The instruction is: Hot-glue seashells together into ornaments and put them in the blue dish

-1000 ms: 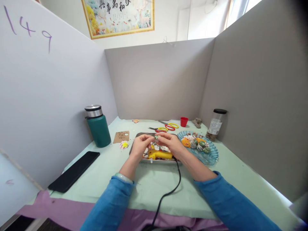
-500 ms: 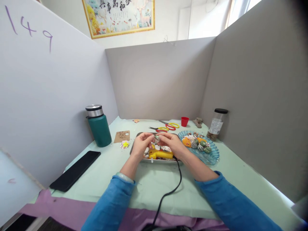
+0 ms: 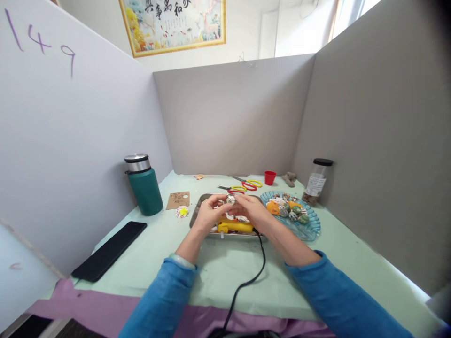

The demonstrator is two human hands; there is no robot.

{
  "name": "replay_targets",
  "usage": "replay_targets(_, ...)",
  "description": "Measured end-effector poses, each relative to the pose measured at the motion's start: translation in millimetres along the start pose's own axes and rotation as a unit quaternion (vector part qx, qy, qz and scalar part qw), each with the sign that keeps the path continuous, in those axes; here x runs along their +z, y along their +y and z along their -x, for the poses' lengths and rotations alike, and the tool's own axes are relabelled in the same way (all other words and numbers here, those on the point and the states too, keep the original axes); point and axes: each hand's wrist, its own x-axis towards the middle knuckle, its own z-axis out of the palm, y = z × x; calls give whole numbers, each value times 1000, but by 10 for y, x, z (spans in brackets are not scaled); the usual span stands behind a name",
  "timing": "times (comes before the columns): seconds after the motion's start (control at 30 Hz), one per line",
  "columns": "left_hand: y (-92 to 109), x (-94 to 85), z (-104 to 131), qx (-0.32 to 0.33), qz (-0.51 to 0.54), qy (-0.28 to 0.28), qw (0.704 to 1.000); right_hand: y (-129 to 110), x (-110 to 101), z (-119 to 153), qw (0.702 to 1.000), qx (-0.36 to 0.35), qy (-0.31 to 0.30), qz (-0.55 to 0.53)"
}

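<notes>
Between the fingertips of both hands is a small round ornament (image 3: 230,200), pale and greenish, held above the metal tray (image 3: 194,217). My left hand (image 3: 210,211) pinches it from the left, and my right hand (image 3: 251,209) closes on it from the right. Below the hands a yellow glue gun (image 3: 235,227) lies across the tray, its black cord (image 3: 254,277) running toward the front edge. White pieces in the tray are partly hidden by the fingers. Right of my right hand, a blue scalloped plate (image 3: 310,231) holds several patterned balls and orange pieces.
Behind the tray lie two pairs of scissors (image 3: 243,186), with a red cup (image 3: 270,178) beyond. A clear jar (image 3: 316,183) stands at right. To the left are a green bottle (image 3: 145,190), a black phone (image 3: 111,251), a brown card (image 3: 178,200) and a flower-shaped piece (image 3: 182,212).
The ornament has turned between the fingertips and shows a paler side. My left fingers have shifted slightly around it, and both hands remain above the tray.
</notes>
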Motion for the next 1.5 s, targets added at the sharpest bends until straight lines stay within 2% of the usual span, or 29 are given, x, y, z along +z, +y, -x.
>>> replay_targets(0.13,-6,-18,-7,3,25,-9,1000,-15,3,3,995,-26,31,90)
replay_targets(0.37,28,-24,-18,-33,127,-12,991,24,-22,-8,960,-136,96,223)
replay_targets(0.6,17,-27,-20,-30,148,-35,988,10,-16,30,923,-213,145,287)
replay_targets(0.7,1,-27,-17,-34,137,-48,989,9,-28,27,919,-233,135,289)
replay_targets(0.87,24,-21,-7,-37,122,-70,989,25,-35,11,928,-223,119,275)
replay_targets(1.13,5,-37,0,-46,96,-77,991,-25,-8,19,927,-164,160,297)
replay_targets(1.37,-1,-30,-10,-44,77,-64,994,-67,25,48,959,-100,132,230)
replay_targets(1.5,7,-21,0,-46,75,-58,994,-82,43,63,959,-82,127,240)
